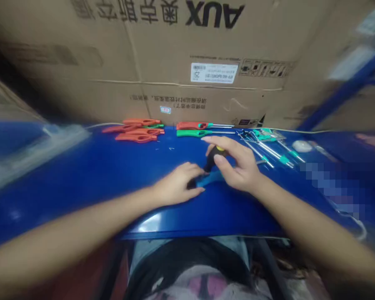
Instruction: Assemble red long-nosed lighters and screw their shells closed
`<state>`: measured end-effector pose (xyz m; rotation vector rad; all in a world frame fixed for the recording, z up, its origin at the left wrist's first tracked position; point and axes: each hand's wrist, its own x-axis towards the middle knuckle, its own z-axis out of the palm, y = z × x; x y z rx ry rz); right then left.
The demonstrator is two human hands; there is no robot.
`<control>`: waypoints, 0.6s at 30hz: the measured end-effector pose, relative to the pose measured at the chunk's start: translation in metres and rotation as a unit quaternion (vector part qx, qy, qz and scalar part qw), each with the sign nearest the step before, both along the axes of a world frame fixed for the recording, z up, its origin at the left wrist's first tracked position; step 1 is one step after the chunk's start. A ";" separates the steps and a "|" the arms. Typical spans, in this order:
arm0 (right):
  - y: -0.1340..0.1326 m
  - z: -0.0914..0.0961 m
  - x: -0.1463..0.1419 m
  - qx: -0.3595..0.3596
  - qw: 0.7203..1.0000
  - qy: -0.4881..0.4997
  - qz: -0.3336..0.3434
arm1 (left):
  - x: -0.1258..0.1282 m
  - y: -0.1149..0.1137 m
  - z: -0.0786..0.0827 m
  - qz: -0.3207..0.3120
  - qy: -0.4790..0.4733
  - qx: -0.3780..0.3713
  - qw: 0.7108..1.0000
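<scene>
Near the front middle of the table, my right hand [237, 164] grips a screwdriver [211, 159] with a black and yellow handle, its index finger stretched out over the top. The screwdriver points down toward my left hand [181, 183]. My left hand is closed around a blue and black piece [210, 179] lying low over the table; blur and the fingers hide its exact kind. The screwdriver's lower end is close to this piece, but whether they touch I cannot tell.
Several orange-red lighter casings [137, 132] lie at the back left of the blue table [112, 166]. Behind my hands are a red gas lighter [192, 125] and a green gas lighter [192, 133]. Metal tubes with teal parts [268, 148] spread right. A cardboard wall [162, 50] stands behind.
</scene>
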<state>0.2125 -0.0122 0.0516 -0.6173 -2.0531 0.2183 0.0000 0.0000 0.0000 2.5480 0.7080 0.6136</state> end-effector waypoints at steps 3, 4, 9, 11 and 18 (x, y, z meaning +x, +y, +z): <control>-0.005 0.000 -0.001 -0.060 0.996 0.000 0.060 | -0.001 0.000 -0.001 0.003 -0.004 -0.001 1.000; -0.005 -0.001 -0.001 -0.060 0.996 -0.003 0.066 | -0.001 -0.001 -0.001 0.004 -0.005 -0.001 1.000; -0.004 0.000 -0.001 0.069 0.997 -0.034 0.007 | -0.002 -0.002 -0.001 0.010 -0.006 0.007 1.000; -0.003 0.001 -0.001 0.103 0.994 -0.042 -0.006 | -0.002 -0.002 0.000 0.013 -0.005 0.011 1.000; -0.009 0.001 -0.005 -0.048 0.998 0.006 0.034 | -0.002 -0.003 0.002 0.018 -0.009 -0.004 1.000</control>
